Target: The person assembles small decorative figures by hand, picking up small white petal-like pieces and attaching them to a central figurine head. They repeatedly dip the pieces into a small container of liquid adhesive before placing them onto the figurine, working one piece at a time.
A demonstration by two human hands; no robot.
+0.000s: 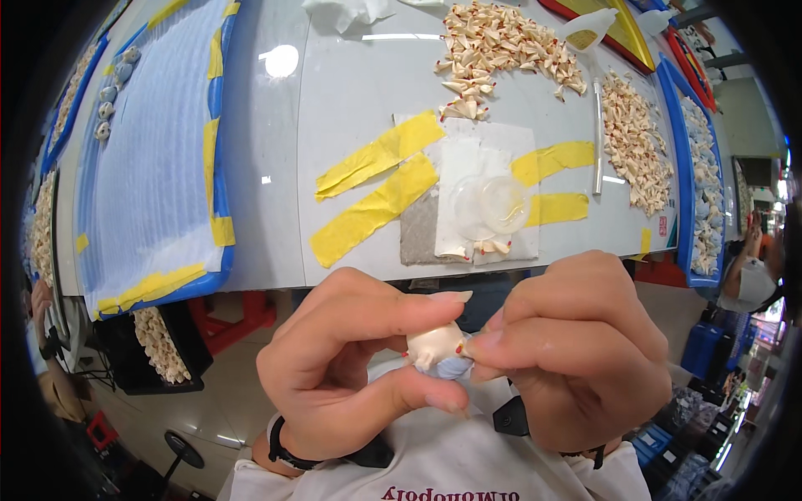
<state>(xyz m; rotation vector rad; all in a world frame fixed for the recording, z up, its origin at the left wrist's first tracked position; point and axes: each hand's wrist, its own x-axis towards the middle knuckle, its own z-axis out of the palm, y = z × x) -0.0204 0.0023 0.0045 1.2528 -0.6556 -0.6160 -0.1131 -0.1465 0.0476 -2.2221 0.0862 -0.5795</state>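
Close to my body, beyond the table's near edge, my left hand is closed around a small cream and light-blue figurine, gripped between thumb and forefinger. My right hand pinches a tiny cream piece with a red tip against the figurine's right side; the fingertips mostly hide it. Just past my hands, a round clear plastic container stands on white paper. A few red-tipped cream pieces lie beside its base.
Yellow tape strips cross the table. Red-tipped pieces form a far pile and a right pile, near a metal rod. Several figurines sit on the lined left tray; more fill the right blue tray. A squeeze bottle lies far right.
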